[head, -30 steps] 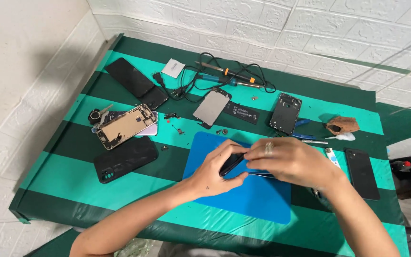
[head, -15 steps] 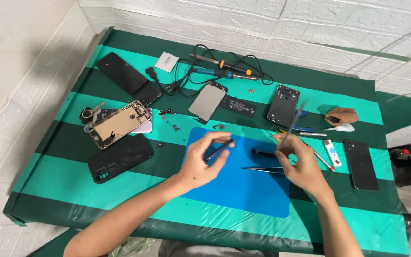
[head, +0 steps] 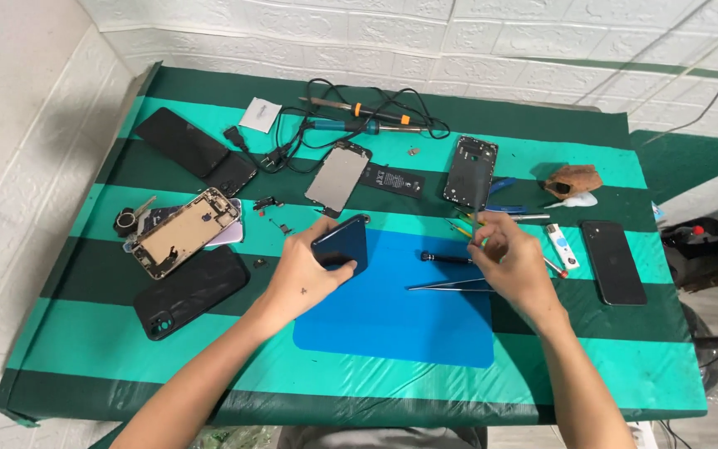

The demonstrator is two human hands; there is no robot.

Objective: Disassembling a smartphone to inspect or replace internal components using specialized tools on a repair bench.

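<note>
My left hand point(head: 302, 276) holds a dark blue phone point(head: 341, 244) by its near end, tilted up over the far left corner of the blue mat point(head: 392, 324). My right hand point(head: 515, 264) hovers over the mat's far right corner, its fingertips pinched on a thin tool point(head: 477, 214) that points away from me. Silver tweezers point(head: 446, 286) lie on the mat just under that hand. A short black screwdriver point(head: 445, 259) lies beside them.
On the green striped table point(head: 85, 333): an opened phone with gold insides point(head: 180, 231), a black case point(head: 191, 291), black phones point(head: 193, 150), a soldering iron with cables point(head: 359, 116), a metal plate point(head: 338, 177), an empty phone frame point(head: 469, 170), another black phone point(head: 614, 262). White brick walls stand left and behind.
My hands have drawn apart. The left hand lifted the dark blue phone toward the mat's far left corner. The right hand moved right, and the tweezers now lie on the mat.
</note>
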